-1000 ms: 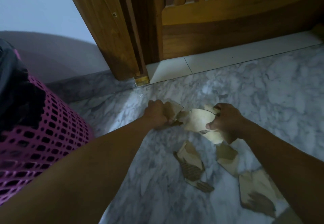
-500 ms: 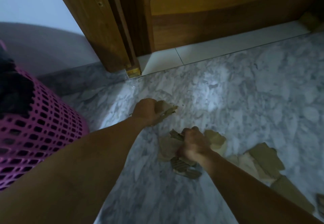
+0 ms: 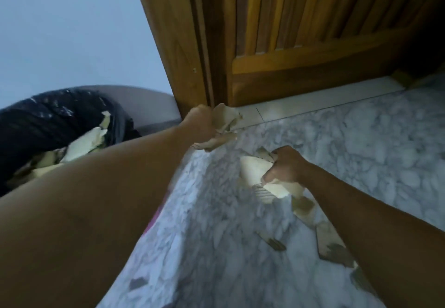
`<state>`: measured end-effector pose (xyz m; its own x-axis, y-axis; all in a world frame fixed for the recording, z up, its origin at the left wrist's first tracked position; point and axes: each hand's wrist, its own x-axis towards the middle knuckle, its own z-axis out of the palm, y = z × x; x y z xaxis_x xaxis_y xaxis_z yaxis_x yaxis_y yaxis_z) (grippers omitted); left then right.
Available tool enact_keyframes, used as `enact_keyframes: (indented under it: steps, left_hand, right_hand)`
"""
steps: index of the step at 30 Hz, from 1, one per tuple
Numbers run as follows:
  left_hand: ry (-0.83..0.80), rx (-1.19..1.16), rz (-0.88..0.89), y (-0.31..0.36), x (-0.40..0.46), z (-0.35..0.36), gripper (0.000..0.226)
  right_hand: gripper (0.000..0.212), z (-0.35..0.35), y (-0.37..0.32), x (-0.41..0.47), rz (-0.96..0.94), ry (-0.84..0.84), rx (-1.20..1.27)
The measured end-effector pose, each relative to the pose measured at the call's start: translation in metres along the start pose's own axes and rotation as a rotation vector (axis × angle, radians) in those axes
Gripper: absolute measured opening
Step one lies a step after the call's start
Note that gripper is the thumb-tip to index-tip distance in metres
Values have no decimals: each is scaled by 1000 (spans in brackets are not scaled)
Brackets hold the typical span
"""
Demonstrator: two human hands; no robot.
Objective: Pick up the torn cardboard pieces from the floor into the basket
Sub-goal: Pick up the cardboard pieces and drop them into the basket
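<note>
My left hand [image 3: 199, 122] grips a bunch of torn cardboard pieces [image 3: 225, 119], lifted off the floor in front of the door frame. My right hand [image 3: 286, 165] grips a pale cardboard bundle [image 3: 255, 170] lower down, just above the marble floor. More torn pieces [image 3: 330, 240] lie on the floor beside my right forearm, and a small scrap [image 3: 137, 283] lies near the bottom. The basket [image 3: 48, 119], lined with a black bag, is at the far left under my left arm and holds several pale cardboard pieces [image 3: 84, 141].
A wooden door [image 3: 313, 42] and its frame [image 3: 173, 42] stand straight ahead, with a pale threshold strip [image 3: 313, 103] below. A plain wall [image 3: 72, 30] fills the upper left. The grey marble floor [image 3: 361, 143] stretches to the right.
Both hands have risen from the floor with their cardboard. My left hand has moved up toward the door frame, and the view has swung so the basket's open top shows at the left.
</note>
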<state>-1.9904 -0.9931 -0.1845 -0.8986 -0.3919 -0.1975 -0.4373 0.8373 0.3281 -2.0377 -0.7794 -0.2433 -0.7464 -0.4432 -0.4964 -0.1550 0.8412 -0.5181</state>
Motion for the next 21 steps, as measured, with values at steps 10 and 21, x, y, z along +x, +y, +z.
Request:
enact_keyframes:
  steps: [10,21]
  left_hand:
    - [221,-164,-105,-55,-83,-166,34]
    - [284,-100,-364,-197,-164,-189,48]
  right_hand:
    - [58,-65,-163,-81,-225,144,138]
    - [46,27,-322,-94,-411,142,243]
